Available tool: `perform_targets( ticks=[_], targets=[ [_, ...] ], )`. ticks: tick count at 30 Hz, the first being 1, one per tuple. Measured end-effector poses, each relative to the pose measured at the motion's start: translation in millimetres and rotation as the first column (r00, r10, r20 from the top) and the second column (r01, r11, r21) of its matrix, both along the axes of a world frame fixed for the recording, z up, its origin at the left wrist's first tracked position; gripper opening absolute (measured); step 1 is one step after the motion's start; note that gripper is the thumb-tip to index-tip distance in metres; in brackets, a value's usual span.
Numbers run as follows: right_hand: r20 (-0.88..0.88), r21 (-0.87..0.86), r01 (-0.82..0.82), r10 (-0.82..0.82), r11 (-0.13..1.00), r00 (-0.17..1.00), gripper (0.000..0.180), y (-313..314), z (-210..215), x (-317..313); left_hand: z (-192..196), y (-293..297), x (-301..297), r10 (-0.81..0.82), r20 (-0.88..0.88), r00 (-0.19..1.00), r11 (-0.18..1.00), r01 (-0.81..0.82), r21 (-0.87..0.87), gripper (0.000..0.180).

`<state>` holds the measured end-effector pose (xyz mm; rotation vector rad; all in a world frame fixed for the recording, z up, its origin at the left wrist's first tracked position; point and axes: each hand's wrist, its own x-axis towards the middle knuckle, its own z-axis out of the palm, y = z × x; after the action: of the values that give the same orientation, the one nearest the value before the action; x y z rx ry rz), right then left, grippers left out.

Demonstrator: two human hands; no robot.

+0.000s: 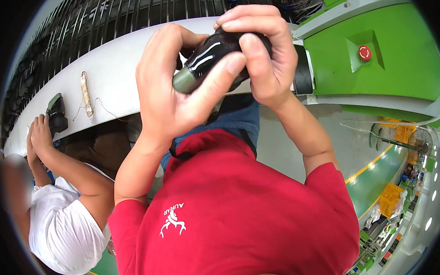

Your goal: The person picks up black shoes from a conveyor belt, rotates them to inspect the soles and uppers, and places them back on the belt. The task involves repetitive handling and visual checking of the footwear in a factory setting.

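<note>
Head: two hands, one black item

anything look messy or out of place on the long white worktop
The slender, cream-coloured wrapped stick looks slightly untidy: thin, loose strands straggle across the white worktop beside it. Nothing looks spilled.

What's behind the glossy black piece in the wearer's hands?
White ledge shows around the black piece; what lies directly behind is hidden by it, the left hand and right hand.
</note>
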<state>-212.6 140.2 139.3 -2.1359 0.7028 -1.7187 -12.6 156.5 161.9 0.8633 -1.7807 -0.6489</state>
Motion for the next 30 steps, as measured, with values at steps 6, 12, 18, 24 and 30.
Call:
perform_targets(
  ticks=[6,12,18,24,30],
  targets=[
    [0.403,0.444,-0.337,0.151,0.83,0.903,0.058,-14.5,-3.9,6.1,-4.8,-21.5,-7.2,0.078,-0.102,0.992,0.992,-0.066,0.111,0.046],
    [0.458,0.447,-0.344,0.119,0.826,0.881,0.058,-12.1,-4.3,15.5,-7.0,-21.9,-6.2,0.078,-0.14,0.987,0.991,-0.061,0.122,0.045],
    [0.564,0.314,-0.438,0.206,0.842,0.8,0.044,-21.4,-26.2,10.9,-8.1,-18.2,-5.5,0.065,-0.134,0.989,0.995,-0.055,0.08,0.038],
    [0.328,0.229,-0.171,0.09,0.958,0.94,0.033,-20.1,-14.5,16.4,-12.7,-13.6,-8.4,0.073,-0.167,0.983,0.994,-0.057,0.098,0.036],
    [0.404,0.172,-0.236,0.15,0.957,0.902,0.025,-12.7,-11.0,18.8,-11.7,-5.3,-6.7,0.069,-0.137,0.988,0.996,-0.06,0.07,0.035]
  ],
)
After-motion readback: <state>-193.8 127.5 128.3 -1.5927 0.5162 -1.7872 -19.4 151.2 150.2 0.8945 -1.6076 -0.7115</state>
